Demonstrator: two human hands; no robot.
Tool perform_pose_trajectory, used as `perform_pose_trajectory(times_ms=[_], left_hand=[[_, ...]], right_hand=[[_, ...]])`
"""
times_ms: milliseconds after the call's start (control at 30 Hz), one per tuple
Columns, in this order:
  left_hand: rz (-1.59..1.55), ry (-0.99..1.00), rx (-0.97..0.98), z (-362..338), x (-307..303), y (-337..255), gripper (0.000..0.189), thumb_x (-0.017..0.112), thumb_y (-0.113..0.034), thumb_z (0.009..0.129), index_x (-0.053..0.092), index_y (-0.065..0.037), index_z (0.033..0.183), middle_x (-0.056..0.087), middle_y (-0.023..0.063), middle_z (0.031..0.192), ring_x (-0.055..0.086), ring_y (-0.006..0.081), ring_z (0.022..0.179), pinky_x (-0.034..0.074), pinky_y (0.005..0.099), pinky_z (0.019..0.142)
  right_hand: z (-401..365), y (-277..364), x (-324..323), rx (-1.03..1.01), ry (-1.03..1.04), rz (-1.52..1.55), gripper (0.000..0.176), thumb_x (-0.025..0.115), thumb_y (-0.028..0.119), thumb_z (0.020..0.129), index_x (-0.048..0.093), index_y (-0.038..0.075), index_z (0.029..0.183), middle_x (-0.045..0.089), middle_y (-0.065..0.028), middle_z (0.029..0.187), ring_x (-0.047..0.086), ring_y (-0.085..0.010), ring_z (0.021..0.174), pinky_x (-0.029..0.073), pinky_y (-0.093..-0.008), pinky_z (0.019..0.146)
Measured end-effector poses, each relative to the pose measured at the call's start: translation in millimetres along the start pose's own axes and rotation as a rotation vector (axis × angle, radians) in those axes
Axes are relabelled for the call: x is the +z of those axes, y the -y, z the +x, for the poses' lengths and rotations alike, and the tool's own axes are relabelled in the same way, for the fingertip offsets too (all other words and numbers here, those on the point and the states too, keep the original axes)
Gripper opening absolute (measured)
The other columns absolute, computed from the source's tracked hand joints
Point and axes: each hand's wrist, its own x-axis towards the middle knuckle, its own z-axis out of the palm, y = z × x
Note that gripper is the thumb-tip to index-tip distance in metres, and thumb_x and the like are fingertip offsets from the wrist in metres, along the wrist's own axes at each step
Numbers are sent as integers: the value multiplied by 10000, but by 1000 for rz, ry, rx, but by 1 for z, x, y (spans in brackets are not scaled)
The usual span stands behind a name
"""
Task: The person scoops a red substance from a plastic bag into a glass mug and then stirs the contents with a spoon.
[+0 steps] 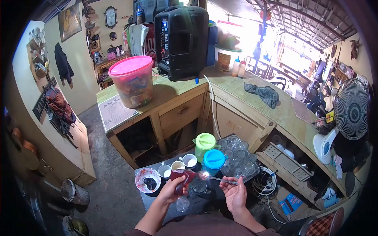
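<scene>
My left hand (168, 192) is closed around a dark red packet (183, 179) above the low table. My right hand (235, 196) holds the handle of a metal spoon (221, 179), palm partly turned up. The spoon's bowl points left toward the packet, and something pale shows at its tip. Below and between the hands stands a clear glass mug (200, 187). A crumpled clear plastic bag (182, 204) lies by my left wrist. Beyond the packet are three white cups, one of them a white mug (189, 160) with pale contents.
A red-speckled white bowl (142, 185) holds dark plastic at the left. A green-lidded pitcher (202, 150) and a blue-lidded pitcher (212, 167) stand beside a tray of upturned glasses (238, 153). Behind, a wooden counter (173, 94) carries a pink-lidded tub (132, 82) and a speaker (183, 43).
</scene>
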Motion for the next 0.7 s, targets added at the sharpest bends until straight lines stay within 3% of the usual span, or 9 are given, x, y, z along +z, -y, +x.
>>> perform_pose_trajectory(times_ms=[400,700], left_hand=[[-3,116,-91,7,2,5,302,670,-247,908,502,-43,1055,555,52,753,524,125,614,427,265,525],[-45,75,-49,14,-5,3,297,643,-262,921,499,-24,1026,528,46,714,497,110,572,403,232,496]], right_hand=[[1,-1,-3,-71,114,-132,504,382,363,1054,583,-99,1063,648,-257,1087,681,-304,928,549,-411,872],[6,5,-8,-8,12,-28,469,387,397,1046,585,-28,1033,654,-215,1055,662,-281,904,546,-397,845]])
